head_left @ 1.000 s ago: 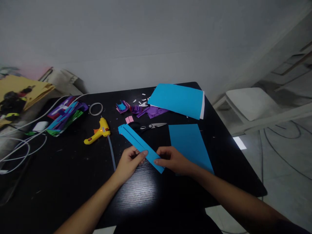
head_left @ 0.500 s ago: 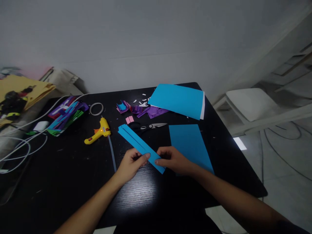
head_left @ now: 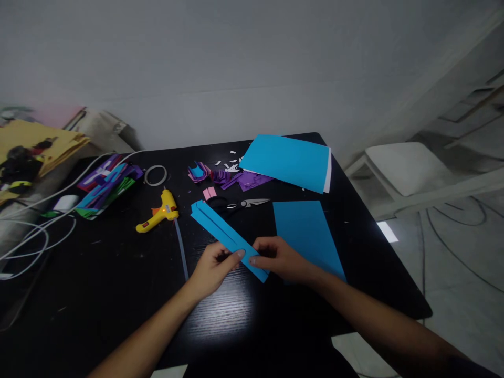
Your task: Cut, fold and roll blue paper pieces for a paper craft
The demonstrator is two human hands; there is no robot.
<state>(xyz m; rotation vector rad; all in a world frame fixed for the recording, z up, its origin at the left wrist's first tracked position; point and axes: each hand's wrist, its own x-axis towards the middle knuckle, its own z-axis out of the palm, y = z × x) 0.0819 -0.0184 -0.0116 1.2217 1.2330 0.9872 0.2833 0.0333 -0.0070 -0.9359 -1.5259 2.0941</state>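
Observation:
Both hands hold a long folded strip of blue paper, slanting from upper left to lower right above the table. My left hand pinches its lower edge, thumb on top and fingers mostly underneath. Close beside it, my right hand grips the strip near its lower right end between thumb and bent fingers. A blue paper sheet lies flat, partly under the right forearm. Beyond the strip is a pair of scissors with open metal blades; its dark handles blend into the table.
On the black table, a yellow glue gun lies left, near a tape ring. Colored paper strips and white cables are farther left. Blue sheets, purple scraps and pink pieces sit behind.
My left thumb has slid slightly right along the strip, toward my right thumb. The strip's lower end has shifted marginally; the other things have stayed put.

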